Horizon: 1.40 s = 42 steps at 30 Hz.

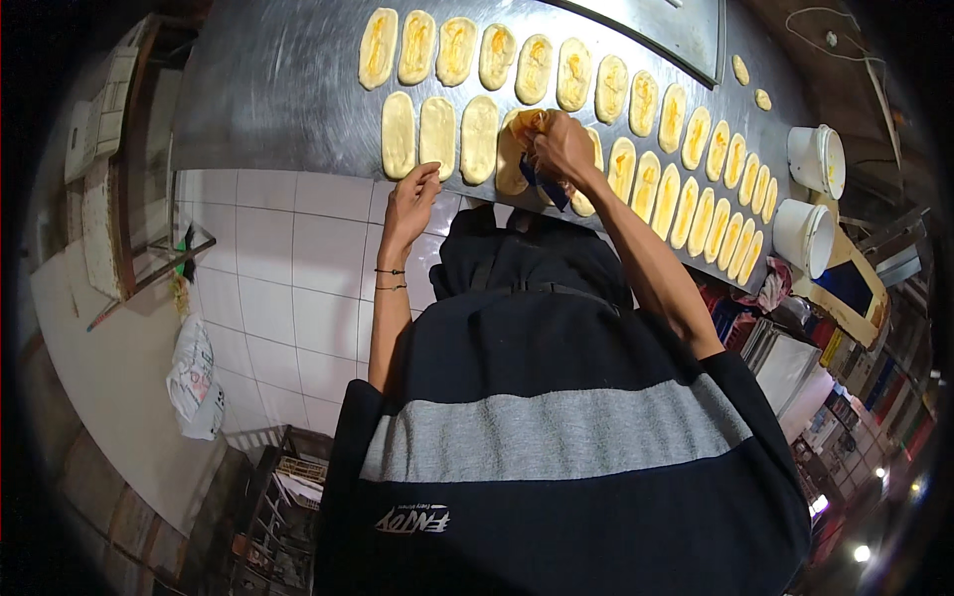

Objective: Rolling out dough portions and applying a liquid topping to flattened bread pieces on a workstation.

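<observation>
Flattened oval pieces of dough lie in two long rows on the metal table. In the front row, the leftmost pieces, such as this plain dough oval, have no filling. Most of the others, like this filled dough oval, carry an orange streak along the middle. My right hand grips a piping bag with orange filling and a dark blue part, above the fourth front oval. That hand partly covers the ovals below it. My left hand is at the table's front edge, fingers bent together, fingertips by the second oval's lower end.
The metal table runs across the top. Two white buckets stand by its right end, with two small dough pieces nearby. A metal tray lies at the back. A white plastic bag hangs at left above a tiled floor.
</observation>
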{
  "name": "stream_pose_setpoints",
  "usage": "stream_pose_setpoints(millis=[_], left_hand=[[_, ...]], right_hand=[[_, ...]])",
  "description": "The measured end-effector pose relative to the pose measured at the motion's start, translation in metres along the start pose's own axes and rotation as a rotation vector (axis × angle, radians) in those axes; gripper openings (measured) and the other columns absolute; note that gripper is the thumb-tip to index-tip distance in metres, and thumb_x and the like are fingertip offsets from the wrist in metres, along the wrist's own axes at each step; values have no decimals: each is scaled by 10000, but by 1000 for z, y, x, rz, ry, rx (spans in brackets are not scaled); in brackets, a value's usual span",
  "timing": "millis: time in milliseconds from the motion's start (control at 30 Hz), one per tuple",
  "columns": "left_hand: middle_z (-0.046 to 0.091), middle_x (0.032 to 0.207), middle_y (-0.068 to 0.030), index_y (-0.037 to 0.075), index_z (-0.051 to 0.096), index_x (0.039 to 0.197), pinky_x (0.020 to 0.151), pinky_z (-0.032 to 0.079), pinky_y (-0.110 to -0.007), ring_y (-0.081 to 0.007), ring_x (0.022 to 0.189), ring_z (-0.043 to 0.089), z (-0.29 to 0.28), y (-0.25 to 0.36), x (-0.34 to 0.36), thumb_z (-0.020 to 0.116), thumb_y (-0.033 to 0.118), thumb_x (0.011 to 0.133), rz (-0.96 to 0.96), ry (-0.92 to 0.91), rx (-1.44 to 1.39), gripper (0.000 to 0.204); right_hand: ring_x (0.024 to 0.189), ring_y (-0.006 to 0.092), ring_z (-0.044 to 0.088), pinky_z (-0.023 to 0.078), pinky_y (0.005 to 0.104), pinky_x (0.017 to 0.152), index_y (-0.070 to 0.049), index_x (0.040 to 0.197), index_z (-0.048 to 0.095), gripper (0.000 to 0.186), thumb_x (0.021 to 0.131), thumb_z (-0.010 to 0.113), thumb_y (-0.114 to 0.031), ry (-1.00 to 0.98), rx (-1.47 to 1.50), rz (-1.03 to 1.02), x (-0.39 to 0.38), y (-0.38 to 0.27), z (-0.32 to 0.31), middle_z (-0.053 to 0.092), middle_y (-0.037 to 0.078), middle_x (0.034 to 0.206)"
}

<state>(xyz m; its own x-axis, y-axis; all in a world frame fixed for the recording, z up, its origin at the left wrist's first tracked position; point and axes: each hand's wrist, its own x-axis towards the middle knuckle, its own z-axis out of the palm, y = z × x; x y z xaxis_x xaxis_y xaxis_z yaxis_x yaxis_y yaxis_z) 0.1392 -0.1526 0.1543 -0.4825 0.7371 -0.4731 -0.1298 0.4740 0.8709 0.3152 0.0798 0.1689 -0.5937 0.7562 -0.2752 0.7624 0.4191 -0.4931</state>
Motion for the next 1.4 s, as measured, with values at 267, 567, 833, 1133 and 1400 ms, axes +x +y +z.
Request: stream_pose_setpoints(millis=[267,567,833,1133,1400], left_hand=[[662,1319,-145,23,583,1385,917,526,-331,-215,1095,672,-10,-14,-23,530,255,1077,-114,122,-45,389],[675,1275,-127,6,612,1340,859,532,-287,-169,1024,668,-11,4,-33,541,207,1069,-72,93,-106,345],[686,1239,-115,11,604,1360,843,537,-283,-154,996,677,-15,-19,1,530,190,1076,-69,-104,-95,343],[672,1280,-99,20,617,1353,825,525,-256,-141,1009,662,-78,19,48,528,207,1080,8,-200,66,343],[658,1326,-104,40,621,1368,881,524,-283,-158,1080,655,-96,18,47,530,253,1081,-12,-242,66,369]], right_hand=[[920,452,693,540,531,791,-39,1070,695,340,823,711,-272,-311,46,-140,-57,-8,8,720,264,959],[845,455,713,545,546,749,40,906,709,337,828,655,-283,-64,170,44,35,-87,-1,711,303,872],[867,456,691,527,552,756,-21,989,688,296,793,745,-236,-225,32,-96,-58,-31,45,711,282,944],[904,475,677,528,537,785,20,1077,677,381,829,647,-267,114,25,210,-29,-10,38,692,304,931],[864,484,665,505,531,763,0,975,682,282,810,655,-227,34,126,301,-126,-19,0,680,303,871]])
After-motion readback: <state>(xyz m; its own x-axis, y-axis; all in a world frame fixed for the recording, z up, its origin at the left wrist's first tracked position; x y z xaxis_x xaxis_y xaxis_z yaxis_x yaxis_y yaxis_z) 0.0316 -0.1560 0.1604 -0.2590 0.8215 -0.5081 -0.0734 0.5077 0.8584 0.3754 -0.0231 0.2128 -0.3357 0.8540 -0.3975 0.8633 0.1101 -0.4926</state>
